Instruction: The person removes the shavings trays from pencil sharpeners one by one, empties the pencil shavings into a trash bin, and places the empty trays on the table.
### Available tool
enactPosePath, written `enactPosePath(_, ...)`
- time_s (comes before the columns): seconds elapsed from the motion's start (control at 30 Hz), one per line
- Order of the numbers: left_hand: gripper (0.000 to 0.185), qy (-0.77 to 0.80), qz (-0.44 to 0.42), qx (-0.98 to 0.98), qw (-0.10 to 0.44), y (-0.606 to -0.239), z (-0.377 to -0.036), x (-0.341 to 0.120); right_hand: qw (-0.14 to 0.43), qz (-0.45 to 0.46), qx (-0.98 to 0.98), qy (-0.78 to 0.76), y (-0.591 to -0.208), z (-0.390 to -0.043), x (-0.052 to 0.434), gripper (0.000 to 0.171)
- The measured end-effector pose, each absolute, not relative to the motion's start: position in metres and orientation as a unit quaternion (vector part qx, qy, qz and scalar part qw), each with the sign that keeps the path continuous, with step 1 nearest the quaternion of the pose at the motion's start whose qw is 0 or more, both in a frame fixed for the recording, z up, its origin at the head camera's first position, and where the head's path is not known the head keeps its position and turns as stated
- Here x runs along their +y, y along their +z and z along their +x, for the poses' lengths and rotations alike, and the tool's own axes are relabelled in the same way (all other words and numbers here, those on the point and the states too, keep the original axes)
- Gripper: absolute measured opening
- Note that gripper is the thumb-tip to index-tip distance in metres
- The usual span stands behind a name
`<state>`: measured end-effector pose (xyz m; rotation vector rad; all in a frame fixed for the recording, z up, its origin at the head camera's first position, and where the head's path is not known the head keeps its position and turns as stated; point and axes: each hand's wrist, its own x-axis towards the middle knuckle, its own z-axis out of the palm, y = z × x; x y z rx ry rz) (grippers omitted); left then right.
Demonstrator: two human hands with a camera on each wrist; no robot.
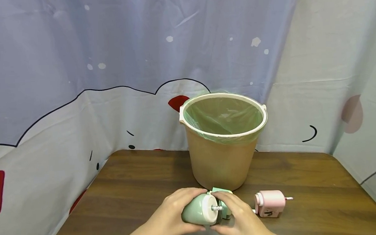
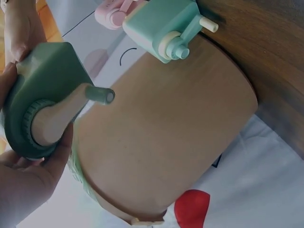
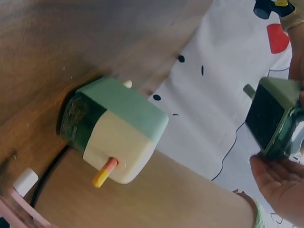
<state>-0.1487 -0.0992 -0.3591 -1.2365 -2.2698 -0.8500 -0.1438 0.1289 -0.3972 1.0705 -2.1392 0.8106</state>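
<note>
In the head view, my left hand (image 1: 168,214) grips a dark green pencil sharpener (image 1: 194,211) from its left side. The fingers and thumb of my right hand (image 1: 244,215) hold it from the other side. Its cream crank with a green knob (image 2: 100,95) faces the left wrist camera, and its dark shavings box (image 3: 267,114) shows in the right wrist view. Just behind it, partly hidden by my hands, a mint and cream sharpener (image 3: 126,128) stands on the table, an orange-yellow stub poking from its front. To the right sits a pink sharpener (image 1: 271,202) with a whitish stick in it.
A tan bucket (image 1: 223,161) lined with a thin green bag (image 1: 207,116) stands at the back of the brown wooden table (image 1: 140,179), directly behind the sharpeners. A patterned curtain (image 1: 125,46) hangs behind and along the sides.
</note>
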Motion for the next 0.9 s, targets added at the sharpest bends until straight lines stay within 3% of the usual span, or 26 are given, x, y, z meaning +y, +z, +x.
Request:
enactPosePath(0.3, 0.078, -0.316, -0.474, -0.801, 0.186, -0.3599, -0.1552, -0.1023, 0.317, 0.425, -0.809, 0.253, -0.3942, -0.1466, 0.1312, 0.063)
enactPosePath(0.67, 0.077, -0.319, -0.386, -0.848, 0.171, -0.3584, -0.1533, -0.0951, 0.328, 0.391, -0.808, 0.294, -0.4000, -0.1532, 0.1277, 0.062)
enactPosePath(0.9, 0.077, -0.264, -0.449, -0.833, 0.188, -0.3547, -0.1578, -0.1008, 0.325, 0.419, -0.804, 0.268, -0.4013, -0.1529, 0.1274, 0.062)
